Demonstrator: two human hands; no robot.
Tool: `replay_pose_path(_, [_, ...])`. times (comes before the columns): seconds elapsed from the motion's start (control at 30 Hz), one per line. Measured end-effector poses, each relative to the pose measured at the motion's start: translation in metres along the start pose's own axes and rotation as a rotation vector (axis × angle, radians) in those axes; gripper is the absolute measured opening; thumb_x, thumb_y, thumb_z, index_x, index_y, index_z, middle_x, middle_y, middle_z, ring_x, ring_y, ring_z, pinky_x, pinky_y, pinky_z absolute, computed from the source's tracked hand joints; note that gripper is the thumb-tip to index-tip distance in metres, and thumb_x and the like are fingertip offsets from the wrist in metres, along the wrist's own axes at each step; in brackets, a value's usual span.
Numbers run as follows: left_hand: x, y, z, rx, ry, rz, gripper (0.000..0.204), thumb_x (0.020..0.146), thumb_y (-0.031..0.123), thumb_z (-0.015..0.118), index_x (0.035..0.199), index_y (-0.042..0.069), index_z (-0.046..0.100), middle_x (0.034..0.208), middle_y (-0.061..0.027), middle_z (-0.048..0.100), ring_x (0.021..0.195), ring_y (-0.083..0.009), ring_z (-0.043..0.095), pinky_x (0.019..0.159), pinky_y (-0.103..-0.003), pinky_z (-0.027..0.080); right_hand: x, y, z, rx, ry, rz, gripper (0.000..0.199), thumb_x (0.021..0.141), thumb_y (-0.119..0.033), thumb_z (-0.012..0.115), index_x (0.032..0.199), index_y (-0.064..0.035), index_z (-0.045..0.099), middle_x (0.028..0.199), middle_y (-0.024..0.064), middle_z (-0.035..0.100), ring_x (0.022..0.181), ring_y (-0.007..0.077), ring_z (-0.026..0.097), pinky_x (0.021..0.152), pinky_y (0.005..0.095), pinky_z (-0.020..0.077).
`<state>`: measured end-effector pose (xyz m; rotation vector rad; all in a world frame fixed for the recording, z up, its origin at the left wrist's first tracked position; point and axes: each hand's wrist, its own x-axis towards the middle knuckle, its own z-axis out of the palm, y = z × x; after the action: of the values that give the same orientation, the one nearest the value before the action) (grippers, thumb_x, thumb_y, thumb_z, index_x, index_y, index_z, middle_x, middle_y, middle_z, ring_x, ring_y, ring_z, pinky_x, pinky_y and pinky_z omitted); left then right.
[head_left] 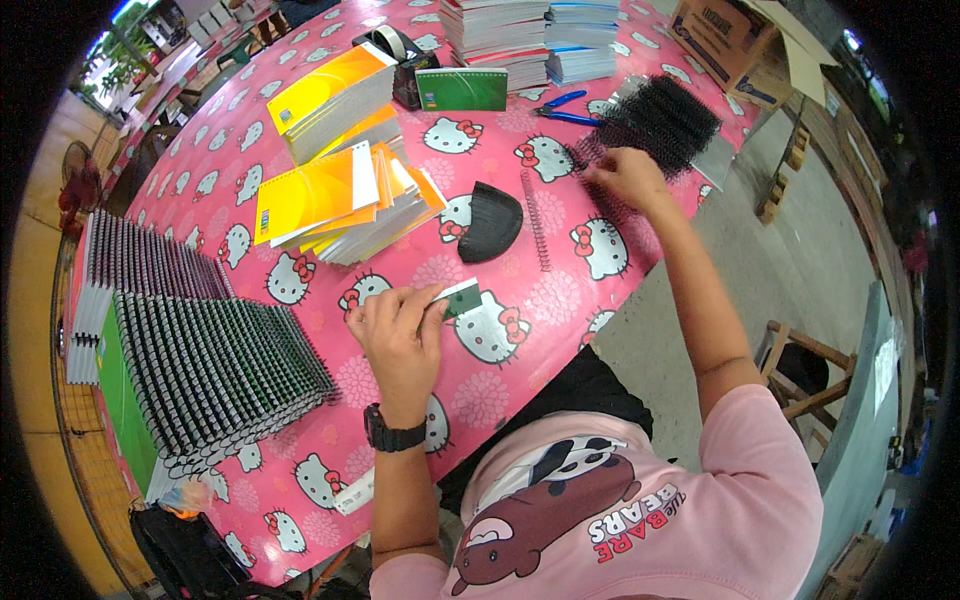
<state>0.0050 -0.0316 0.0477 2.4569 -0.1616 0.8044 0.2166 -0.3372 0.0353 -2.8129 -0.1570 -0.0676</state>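
My left hand (400,325), with a black watch on its wrist, is closed on the edge of a small green notebook (462,298) held above the table. My fingers and the steep angle hide most of that notebook. Farther off to the right, my right hand (632,180) pinches at dark purple spiral binding coils (610,205) beside a heap of black coils (668,120). Between the hands, one loose coil (535,222) lies on the table, next to a black rounded pad (492,222).
Stacked yellow notebooks (320,195) and spiral-bound books (215,365) fill the left side. At the back are a green notebook (462,90), a tape dispenser (395,60), blue-handled pliers (568,108), paper stacks (495,40) and a cardboard box (725,45). A stool (810,375) stands right.
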Motion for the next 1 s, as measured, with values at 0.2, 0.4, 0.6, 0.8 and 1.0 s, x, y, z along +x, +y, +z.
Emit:
replay_pose_path(0.2, [0.001, 0.001, -0.001, 0.009, -0.017, -0.007, 0.017, 0.075, 0.014, 0.069, 0.092, 0.013, 0.068, 0.083, -0.0019, 0.056, 0.084, -0.019, 0.051, 0.083, -0.036, 0.03, 0.008, -0.001, 0.006, 0.069, -0.072, -0.039, 0.039, 0.07, -0.039, 0.072, 0.08, -0.001, 0.067, 0.079, 0.0202, 0.065, 0.073, 0.0331, 0.063, 0.07, 0.0423, 0.0488])
replay_pose_path(0.4, [0.0, 0.0, -0.001, -0.004, -0.005, 0.001, 0.019, 0.074, 0.014, 0.07, 0.093, 0.014, 0.069, 0.082, -0.0007, 0.055, 0.083, -0.0184, 0.05, 0.083, -0.036, 0.029, 0.013, 0.008, -0.006, 0.496, -0.214, -0.092, 0.032, 0.075, -0.03, 0.07, 0.086, -0.001, 0.069, 0.073, 0.0177, 0.064, 0.063, 0.0223, 0.059, 0.064, 0.0378, 0.0464])
replay_pose_path(0.6, [0.001, 0.0, -0.001, -0.004, -0.015, -0.01, 0.018, 0.075, 0.014, 0.069, 0.092, 0.012, 0.068, 0.082, -0.0019, 0.056, 0.084, -0.0191, 0.051, 0.083, -0.036, 0.03, 0.007, 0.009, 0.003, 0.092, 0.005, -0.095, 0.033, 0.078, -0.031, 0.065, 0.096, -0.0032, 0.067, 0.083, 0.0194, 0.066, 0.08, 0.0344, 0.064, 0.073, 0.0417, 0.0496])
replay_pose_path(0.8, [0.002, 0.004, -0.003, 0.005, -0.028, -0.019, 0.017, 0.074, 0.014, 0.069, 0.091, 0.009, 0.068, 0.084, -0.004, 0.058, 0.085, -0.0201, 0.052, 0.084, -0.035, 0.031, -0.008, -0.009, -0.009, 0.005, 0.137, -0.038, 0.037, 0.079, -0.035, 0.063, 0.098, -0.0031, 0.064, 0.088, 0.0195, 0.065, 0.085, 0.0373, 0.063, 0.077, 0.0434, 0.0491])
replay_pose_path(1.0, [0.0, 0.0, -0.003, -0.028, -0.002, 0.007, 0.017, 0.073, 0.013, 0.07, 0.089, 0.014, 0.069, 0.078, -0.0002, 0.055, 0.08, -0.0178, 0.051, 0.08, -0.036, 0.029, -0.068, -0.08, -0.017, 0.656, -0.144, -0.27, 0.033, 0.091, -0.032, 0.053, 0.103, -0.0022, 0.06, 0.085, 0.0119, 0.059, 0.073, 0.0229, 0.057, 0.066, 0.0321, 0.0461])
